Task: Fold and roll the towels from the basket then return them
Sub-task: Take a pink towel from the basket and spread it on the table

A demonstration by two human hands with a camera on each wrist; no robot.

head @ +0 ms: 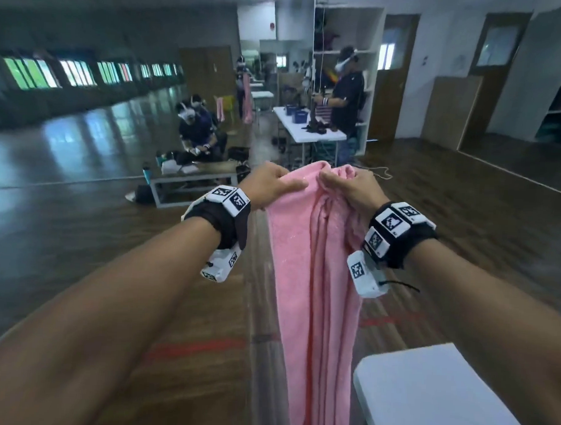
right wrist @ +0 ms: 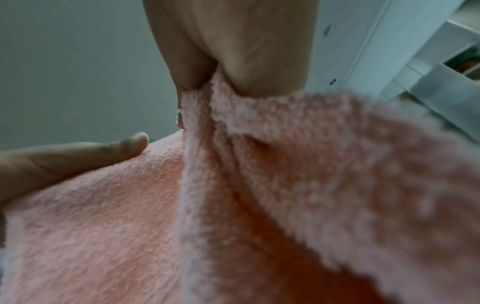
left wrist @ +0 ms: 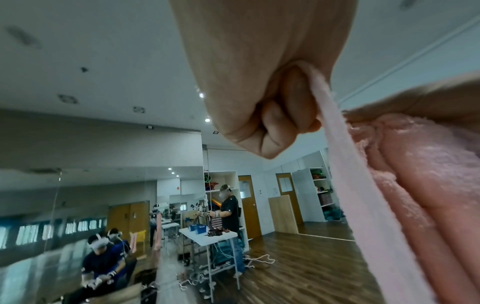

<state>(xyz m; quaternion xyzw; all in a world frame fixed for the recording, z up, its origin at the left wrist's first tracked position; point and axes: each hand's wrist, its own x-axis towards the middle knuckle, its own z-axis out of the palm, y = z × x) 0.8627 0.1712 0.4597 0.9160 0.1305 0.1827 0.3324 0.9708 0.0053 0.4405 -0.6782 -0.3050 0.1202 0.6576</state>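
Observation:
A long pink towel (head: 315,278) hangs in the air in front of me, bunched into vertical folds and reaching past the bottom of the head view. My left hand (head: 274,184) pinches its top edge on the left, thumb lying across the cloth. My right hand (head: 346,186) grips the top edge just to the right, a short gap from the left hand. In the left wrist view the left hand (left wrist: 280,115) is curled into a fist round the towel's hem (left wrist: 345,174). In the right wrist view the right hand (right wrist: 221,82) pinches the fluffy towel (right wrist: 259,205). No basket shows.
The corner of a white table (head: 431,399) sits at the lower right, close to the hanging towel. Dark wooden floor (head: 78,251) lies below. Further off, a person stands at a white table (head: 308,130) and another sits by a low bench (head: 190,179).

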